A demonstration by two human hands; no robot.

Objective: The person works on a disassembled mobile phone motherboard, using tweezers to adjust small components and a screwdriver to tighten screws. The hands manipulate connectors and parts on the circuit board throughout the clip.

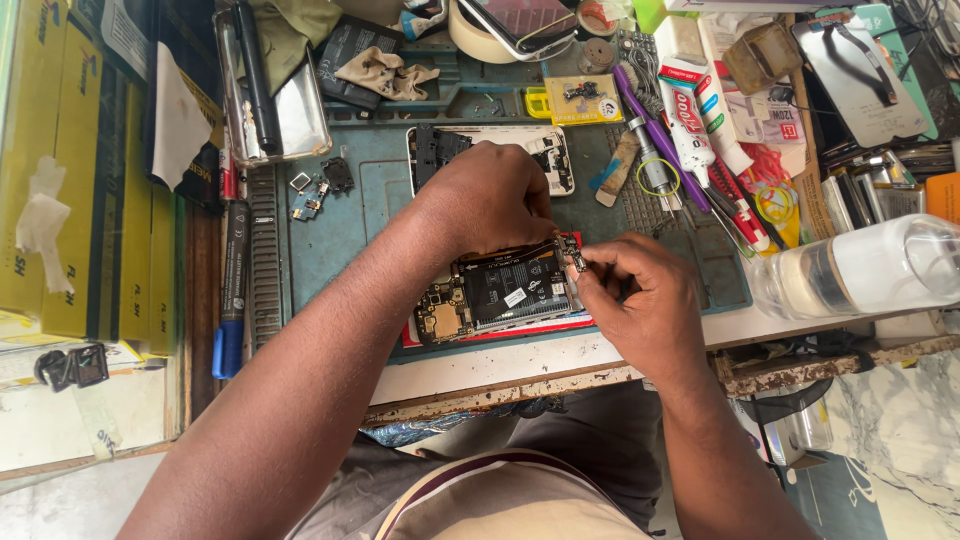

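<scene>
Nearby, yellow packet (582, 100) behind hands (495, 200) over opened phone (500, 292).

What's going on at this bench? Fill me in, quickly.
A person is working on an opened phone that lies on a teal work mat. The left hand rests over the phone's upper edge, and the right hand pinches a small circuit part at the phone's right end. A white back cover lies behind the hands, with glue tubes and tools to the right.
</scene>
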